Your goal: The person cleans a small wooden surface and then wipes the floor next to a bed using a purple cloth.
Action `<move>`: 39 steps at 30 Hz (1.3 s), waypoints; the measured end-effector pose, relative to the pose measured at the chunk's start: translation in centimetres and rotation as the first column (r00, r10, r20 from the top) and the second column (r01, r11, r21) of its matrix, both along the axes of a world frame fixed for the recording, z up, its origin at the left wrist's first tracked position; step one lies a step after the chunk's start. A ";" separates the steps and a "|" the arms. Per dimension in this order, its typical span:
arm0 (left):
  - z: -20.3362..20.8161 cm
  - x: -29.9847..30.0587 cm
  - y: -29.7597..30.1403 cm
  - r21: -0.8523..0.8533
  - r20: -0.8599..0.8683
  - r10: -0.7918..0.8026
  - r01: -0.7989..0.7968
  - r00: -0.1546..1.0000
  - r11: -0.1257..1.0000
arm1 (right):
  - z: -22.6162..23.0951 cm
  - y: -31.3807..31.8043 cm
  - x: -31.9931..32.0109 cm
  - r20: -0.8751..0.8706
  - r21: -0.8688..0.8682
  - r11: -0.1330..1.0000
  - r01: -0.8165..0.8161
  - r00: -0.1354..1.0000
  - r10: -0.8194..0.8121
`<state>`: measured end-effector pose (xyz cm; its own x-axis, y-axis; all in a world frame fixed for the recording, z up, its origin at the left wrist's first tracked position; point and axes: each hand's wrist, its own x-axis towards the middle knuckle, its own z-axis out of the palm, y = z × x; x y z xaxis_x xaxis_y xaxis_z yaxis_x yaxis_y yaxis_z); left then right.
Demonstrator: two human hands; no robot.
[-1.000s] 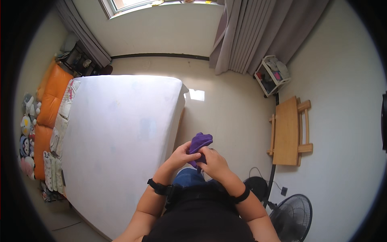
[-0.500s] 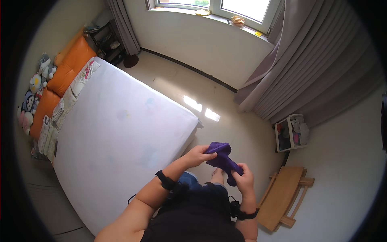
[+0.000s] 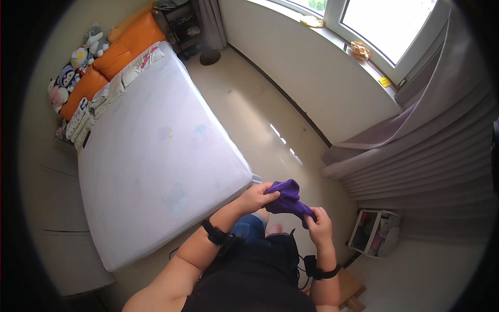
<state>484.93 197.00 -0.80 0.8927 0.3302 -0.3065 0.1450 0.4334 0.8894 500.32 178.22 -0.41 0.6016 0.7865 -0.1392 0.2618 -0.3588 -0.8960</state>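
Observation:
A small, crumpled purple cloth (image 3: 286,199) is stretched between my two hands in front of my waist. Its exact kind is hard to tell from its folds. My left hand (image 3: 258,198) pinches the wider, bunched end with the thumb on top. The narrower end is gripped by my right hand (image 3: 319,227), and a short tip hangs below those fingers. Each forearm wears a black strap, and the left one carries a small device (image 3: 228,241).
Left of me is a bed with a white mattress (image 3: 156,171), orange cushions (image 3: 130,47) and plush toys (image 3: 80,60). A white-framed storage rack (image 3: 370,240) stands right, below a grey curtain (image 3: 416,156). A wooden bench (image 3: 352,286) shows partly beside my right arm.
My view has turned rightward, so the bed and window sit differently and the bench is mostly out of frame. Both hands keep hold of the purple cloth, whose dangling tip has shortened.

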 end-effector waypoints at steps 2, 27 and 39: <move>0.9 2.0 1.3 -0.048 -0.015 0.036 -0.037 0.999 0.998 | -1.7 1.4 2.5 0.125 -0.051 0.999 -0.005 0.992 0.011; -0.5 18.6 34.0 0.229 -0.139 0.370 -0.334 0.918 0.914 | -3.3 44.0 22.4 0.069 -0.017 0.856 -0.516 0.854 0.516; -0.2 17.5 45.5 0.066 -0.127 0.848 -0.849 0.514 0.525 | -0.1 64.0 27.8 -0.536 0.218 0.775 -0.593 0.591 0.602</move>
